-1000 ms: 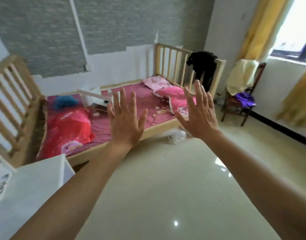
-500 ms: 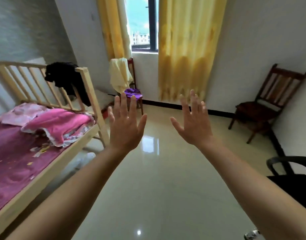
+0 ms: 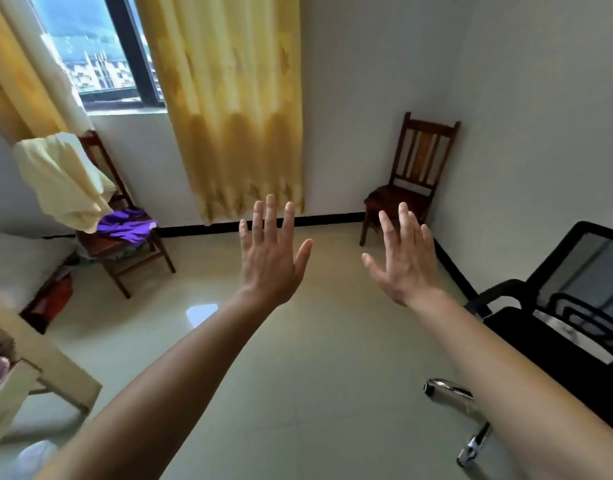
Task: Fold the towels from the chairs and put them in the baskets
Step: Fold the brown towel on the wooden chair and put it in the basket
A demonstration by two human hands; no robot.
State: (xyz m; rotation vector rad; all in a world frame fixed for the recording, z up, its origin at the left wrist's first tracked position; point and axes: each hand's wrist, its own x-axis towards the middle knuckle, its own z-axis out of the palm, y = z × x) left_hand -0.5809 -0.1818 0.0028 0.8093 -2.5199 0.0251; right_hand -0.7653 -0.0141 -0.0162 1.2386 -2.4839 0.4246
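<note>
A pale yellow towel point(image 3: 60, 178) hangs over the back of a dark wooden chair point(image 3: 125, 251) at the left, under the window. A purple towel point(image 3: 126, 227) lies crumpled on that chair's seat. A second wooden chair point(image 3: 407, 183) stands in the far right corner with nothing on it. My left hand point(image 3: 270, 258) and my right hand point(image 3: 404, 261) are raised in mid-air in front of me, fingers straight and spread, holding nothing. Both hands are well short of either chair. No basket is in view.
A black mesh office chair point(image 3: 572, 320) with a chrome base point(image 3: 468, 424) stands close at my right. The corner of a light wooden bed frame point(image 3: 38, 372) is at the lower left. Yellow curtains point(image 3: 229, 105) hang at the window. Glossy tiled floor point(image 3: 298, 393) lies between.
The view has swung right, from the bed to the window wall and the far corner chair. The office chair has come into view. Both hands stay raised and spread.
</note>
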